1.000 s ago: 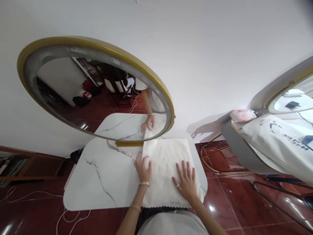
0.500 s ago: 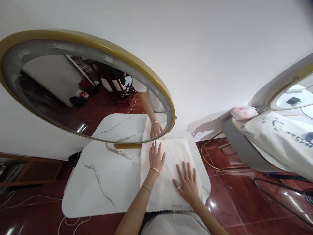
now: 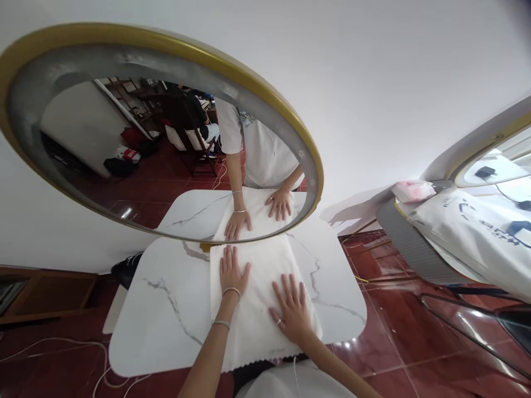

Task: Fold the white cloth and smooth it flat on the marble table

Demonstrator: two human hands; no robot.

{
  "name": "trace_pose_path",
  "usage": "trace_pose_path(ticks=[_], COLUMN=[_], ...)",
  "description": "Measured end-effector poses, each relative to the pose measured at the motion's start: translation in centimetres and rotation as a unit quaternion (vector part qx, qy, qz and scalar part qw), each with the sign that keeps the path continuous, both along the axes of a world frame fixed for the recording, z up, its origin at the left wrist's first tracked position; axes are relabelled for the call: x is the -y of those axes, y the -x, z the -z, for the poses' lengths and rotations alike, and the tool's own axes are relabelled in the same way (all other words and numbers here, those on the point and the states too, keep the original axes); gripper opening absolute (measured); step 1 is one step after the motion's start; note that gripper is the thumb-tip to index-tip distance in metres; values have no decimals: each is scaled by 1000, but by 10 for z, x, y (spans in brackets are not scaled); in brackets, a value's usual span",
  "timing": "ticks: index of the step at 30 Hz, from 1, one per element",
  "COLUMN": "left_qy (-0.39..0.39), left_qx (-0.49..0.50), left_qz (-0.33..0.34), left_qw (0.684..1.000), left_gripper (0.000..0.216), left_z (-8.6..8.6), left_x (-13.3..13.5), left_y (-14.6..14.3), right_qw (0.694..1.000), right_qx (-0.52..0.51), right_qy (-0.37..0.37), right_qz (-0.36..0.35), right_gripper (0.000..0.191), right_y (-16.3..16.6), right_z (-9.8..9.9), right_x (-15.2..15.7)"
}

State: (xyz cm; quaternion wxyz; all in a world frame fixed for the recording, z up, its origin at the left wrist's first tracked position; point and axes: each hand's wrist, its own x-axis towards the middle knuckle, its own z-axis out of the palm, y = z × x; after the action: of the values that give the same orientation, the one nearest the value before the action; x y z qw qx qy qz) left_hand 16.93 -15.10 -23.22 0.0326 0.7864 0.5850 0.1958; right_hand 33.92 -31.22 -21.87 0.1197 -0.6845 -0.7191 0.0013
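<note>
A white cloth (image 3: 261, 265) with a zigzag-cut near edge lies flat on a white marble-patterned table (image 3: 166, 309). My left hand (image 3: 231, 271) rests palm down on the cloth's far left part, fingers stretched out. My right hand (image 3: 292, 310), with a ring on one finger, lies flat on the cloth's near right part, fingers spread. Neither hand holds anything. A round gold-framed mirror (image 3: 305, 146) stands at the table's far edge and reflects both hands and the cloth.
A white wall rises behind the mirror. To the right is another round table (image 3: 398, 237) with a white printed bag (image 3: 473, 232) and a pink packet (image 3: 412, 190). The floor is red tile (image 3: 394, 354), with white cables at the left.
The cloth and both hands now sit further left in view. My left hand stays at the cloth's far edge; my right hand stays flat near the front. The mirror now reflects a torso.
</note>
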Motion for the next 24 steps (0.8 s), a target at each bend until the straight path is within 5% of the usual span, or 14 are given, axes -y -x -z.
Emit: trace_pose_path(ticks=[8, 11, 15, 24], left_qy=[-14, -16, 23, 57], left_qx=[2, 7, -4, -3], left_qz=[16, 125, 248, 295], left_qw=[1000, 992, 969, 954], left_gripper=[65, 45, 44, 57], left_z=[-2, -6, -10, -9], left_x=[-29, -30, -34, -34], left_y=[74, 63, 22, -3], right_qw=[1000, 999, 999, 998], right_qx=[-18, -16, -10, -9], right_qy=[6, 14, 25, 42], right_qz=[24, 44, 47, 52], right_gripper=[75, 74, 73, 69], right_y=[82, 91, 90, 88], right_z=[7, 6, 1, -2], right_x=[-24, -25, -24, -23])
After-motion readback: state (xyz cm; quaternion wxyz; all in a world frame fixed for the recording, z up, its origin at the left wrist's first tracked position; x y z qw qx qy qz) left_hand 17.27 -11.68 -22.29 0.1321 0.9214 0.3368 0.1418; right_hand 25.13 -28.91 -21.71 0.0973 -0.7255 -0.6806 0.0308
